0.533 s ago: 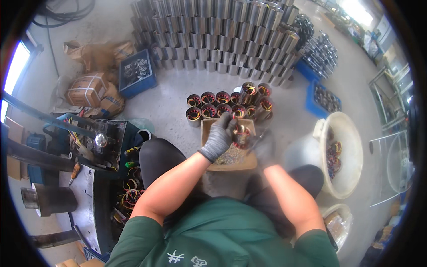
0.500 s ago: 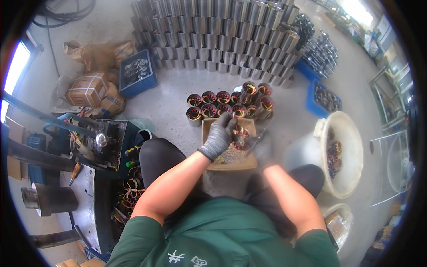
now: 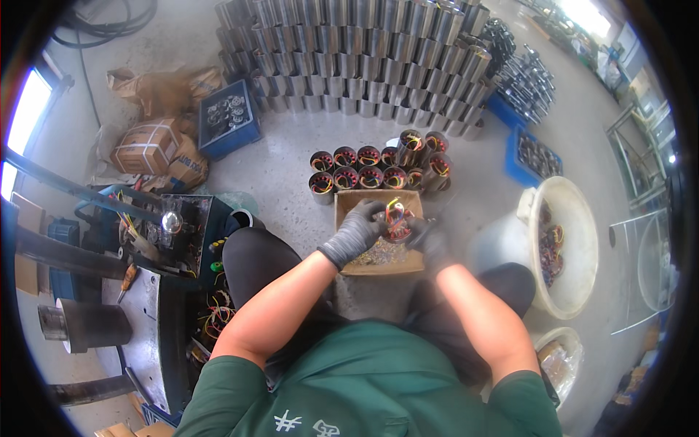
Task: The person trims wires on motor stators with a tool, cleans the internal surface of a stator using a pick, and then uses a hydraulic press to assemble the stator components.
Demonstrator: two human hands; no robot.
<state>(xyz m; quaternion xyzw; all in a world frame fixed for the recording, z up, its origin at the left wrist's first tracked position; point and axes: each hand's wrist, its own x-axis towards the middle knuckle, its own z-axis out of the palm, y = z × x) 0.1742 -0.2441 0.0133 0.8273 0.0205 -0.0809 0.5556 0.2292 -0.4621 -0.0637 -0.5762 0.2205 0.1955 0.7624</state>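
A wound motor stator (image 3: 397, 227) with red windings and yellow and red lead wires is held above an open cardboard box (image 3: 378, 269). My left hand (image 3: 358, 233), in a grey glove with dark fingertips, is closed on its left side. My right hand (image 3: 431, 242), also gloved, is at the stator's right side, its fingers curled and blurred by motion. Something thin and dark shows near those fingers, too smeared to name. Colourful wire scraps (image 3: 378, 253) cover the bottom of the box.
Beyond the box stand several metal cylinders with wound stators (image 3: 369, 177), before a stacked wall of bare cylinders (image 3: 357, 65). At right is a white bucket (image 3: 582, 255) of stators; at left, a machine (image 3: 149, 328) with a screwdriver (image 3: 128, 280). A blue crate (image 3: 251, 124) lies at far left.
The stator's wires now stand up in a yellow and red loop. My left hand has come down slightly from the raised wires, while my right hand stays beside the stator.
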